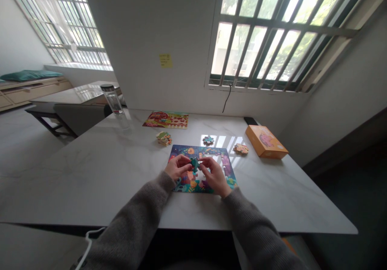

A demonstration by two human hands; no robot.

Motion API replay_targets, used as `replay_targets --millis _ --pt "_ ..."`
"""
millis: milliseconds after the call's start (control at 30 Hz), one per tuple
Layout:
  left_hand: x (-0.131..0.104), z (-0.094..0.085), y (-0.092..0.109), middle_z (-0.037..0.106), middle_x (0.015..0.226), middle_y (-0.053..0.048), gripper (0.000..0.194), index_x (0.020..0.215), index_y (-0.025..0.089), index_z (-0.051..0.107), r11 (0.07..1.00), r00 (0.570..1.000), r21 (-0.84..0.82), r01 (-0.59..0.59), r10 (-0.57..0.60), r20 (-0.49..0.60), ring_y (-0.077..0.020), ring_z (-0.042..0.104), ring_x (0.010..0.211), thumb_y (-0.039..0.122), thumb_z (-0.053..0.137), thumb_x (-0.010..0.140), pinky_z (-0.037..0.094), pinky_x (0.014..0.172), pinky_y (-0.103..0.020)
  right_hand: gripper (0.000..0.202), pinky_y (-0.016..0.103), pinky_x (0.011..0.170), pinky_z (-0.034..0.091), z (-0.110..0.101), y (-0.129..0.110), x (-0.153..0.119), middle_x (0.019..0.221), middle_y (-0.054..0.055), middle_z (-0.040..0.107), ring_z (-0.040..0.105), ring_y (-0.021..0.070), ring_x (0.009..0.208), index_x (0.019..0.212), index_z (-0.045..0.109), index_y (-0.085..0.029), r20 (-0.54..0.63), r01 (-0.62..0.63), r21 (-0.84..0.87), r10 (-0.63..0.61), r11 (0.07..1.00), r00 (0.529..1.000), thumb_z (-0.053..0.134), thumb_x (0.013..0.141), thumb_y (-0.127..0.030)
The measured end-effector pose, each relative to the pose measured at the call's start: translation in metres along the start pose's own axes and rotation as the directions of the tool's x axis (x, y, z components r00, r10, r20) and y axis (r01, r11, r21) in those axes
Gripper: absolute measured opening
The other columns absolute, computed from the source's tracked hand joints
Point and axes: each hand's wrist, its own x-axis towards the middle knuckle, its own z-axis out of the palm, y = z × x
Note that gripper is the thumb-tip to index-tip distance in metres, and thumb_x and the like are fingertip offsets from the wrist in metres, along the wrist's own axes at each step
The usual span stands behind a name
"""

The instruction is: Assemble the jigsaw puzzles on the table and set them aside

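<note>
A teal jigsaw puzzle piece (pixel 194 164) is pinched between my two hands, above a partly assembled jigsaw puzzle (pixel 191 185). My left hand (pixel 177 167) grips its left side with thumb and fingers. On the other side, my right hand (pixel 215 176) holds it by the right edge. The puzzle has a dark blue and purple border with colourful plants, and the white tabletop shows through gaps in its middle and right. Both forearms partly cover the puzzle's near edge.
Loose puzzle pieces lie in a small pile (pixel 208 140) behind the puzzle, with a stack (pixel 164 138) to the left and another stack (pixel 241 149) to the right. Farther back are a red farm picture (pixel 166 120), a glass bottle (pixel 112 99), an orange box (pixel 266 142) and a black object (pixel 250 121).
</note>
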Motion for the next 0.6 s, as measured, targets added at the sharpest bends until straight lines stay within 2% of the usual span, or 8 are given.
replay_targets --millis 100,200,233,300,400,500,600 --pt "0.0 -0.001 0.003 0.075 0.081 -0.006 0.046 0.088 0.013 0.066 0.999 1.0 0.043 -0.016 0.017 -0.025 -0.0193 0.073 0.071 0.046 0.089 0.064 0.06 0.073 -0.033 0.019 0.031 0.07 0.053 0.0 0.003 0.0 0.08 0.0 0.063 0.064 0.0169 0.074 0.104 0.058 -0.021 0.014 -0.051 0.048 0.05 0.998 0.999 0.061 0.092 -0.036" --pt "0.001 -0.003 0.003 0.075 0.078 -0.006 0.046 0.088 0.013 0.068 0.997 0.997 0.07 -0.035 0.039 -0.063 -0.017 0.071 0.067 0.046 0.088 0.064 0.059 0.069 -0.03 0.02 0.031 0.069 0.053 0.0 0.002 0.0 0.076 -0.001 0.063 0.064 0.0162 0.071 0.108 0.056 -0.022 0.056 -0.031 0.007 0.031 0.999 0.998 0.06 0.092 -0.032" --pt "0.002 -0.004 0.003 0.074 0.077 -0.005 0.045 0.088 0.013 0.068 0.996 0.996 0.075 -0.04 0.045 -0.075 -0.0164 0.07 0.066 0.046 0.088 0.064 0.058 0.067 -0.03 0.021 0.031 0.069 0.053 0.0 0.001 -0.001 0.079 0.0 0.064 0.064 0.0163 0.073 0.111 0.056 -0.022 0.064 0.002 -0.036 0.0 0.999 0.998 0.059 0.092 -0.029" --pt "0.003 -0.006 0.002 0.074 0.075 -0.005 0.044 0.087 0.013 0.069 0.995 0.994 0.085 -0.043 0.051 -0.094 -0.0157 0.069 0.064 0.046 0.087 0.065 0.057 0.065 -0.029 0.027 0.032 0.072 0.054 -0.001 0.001 -0.001 0.098 0.005 0.067 0.065 0.0183 0.086 0.117 0.057 -0.023 0.085 0.101 -0.141 -0.089 0.985 0.992 0.06 0.089 -0.024" --pt "0.003 -0.008 0.001 0.073 0.075 -0.005 0.044 0.088 0.012 0.069 0.995 0.995 0.098 -0.029 0.038 -0.093 -0.0156 0.068 0.064 0.046 0.087 0.065 0.057 0.065 -0.029 0.035 0.035 0.081 0.056 -0.003 0.002 -0.003 0.132 0.011 0.058 0.058 0.0234 0.117 0.122 0.058 -0.025 0.143 0.243 -0.238 -0.214 0.94 0.966 0.061 0.088 -0.019" --pt "0.003 -0.007 0.0 0.074 0.079 -0.007 0.045 0.088 0.012 0.069 0.994 0.998 0.105 -0.018 0.025 -0.065 -0.0172 0.069 0.068 0.047 0.086 0.066 0.057 0.068 -0.031 0.031 0.04 0.094 0.053 -0.006 0.005 -0.003 0.135 0.01 0.057 0.054 0.0238 0.126 0.121 0.06 -0.026 0.191 0.314 -0.264 -0.269 0.912 0.944 0.06 0.091 -0.019" --pt "0.003 -0.008 0.0 0.072 0.077 -0.005 0.051 0.101 0.013 0.066 0.995 0.996 0.092 -0.038 0.045 -0.075 -0.0172 0.068 0.067 0.05 0.082 0.07 0.057 0.068 -0.033 0.031 0.044 0.101 0.05 -0.015 0.006 0.0 0.128 0.01 0.062 0.058 0.0236 0.12 0.121 0.061 -0.025 0.166 0.335 -0.309 -0.296 0.89 0.941 0.064 0.091 -0.021"
